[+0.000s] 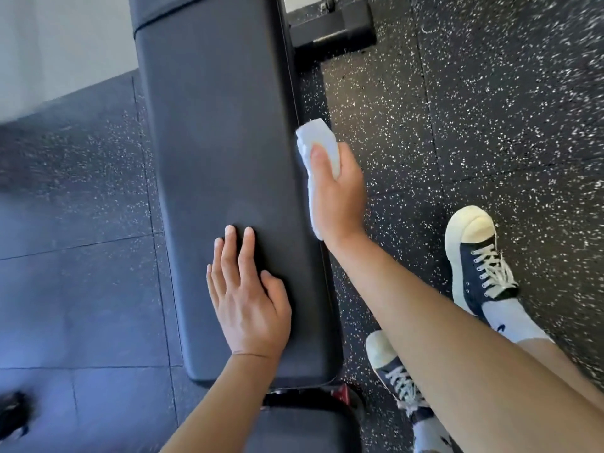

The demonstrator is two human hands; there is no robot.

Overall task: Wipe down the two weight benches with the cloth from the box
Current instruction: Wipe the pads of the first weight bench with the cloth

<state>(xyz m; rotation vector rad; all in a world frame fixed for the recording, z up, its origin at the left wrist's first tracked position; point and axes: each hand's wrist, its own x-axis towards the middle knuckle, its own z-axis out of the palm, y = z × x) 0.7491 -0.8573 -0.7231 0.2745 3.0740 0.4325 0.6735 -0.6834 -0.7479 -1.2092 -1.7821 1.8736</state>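
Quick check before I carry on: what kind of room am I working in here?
Most likely a gym or weights room. A long padded black bench fills the view, the floor is dark speckled rubber tiling, and a black equipment base stands beyond the bench.

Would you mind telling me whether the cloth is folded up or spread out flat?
Folded: the cloth is a compact wad gripped in the right hand against the bench's side edge.

Black padded bench (222,165) on speckled rubber floor (474,125) — left hand (250,299) flat on it.
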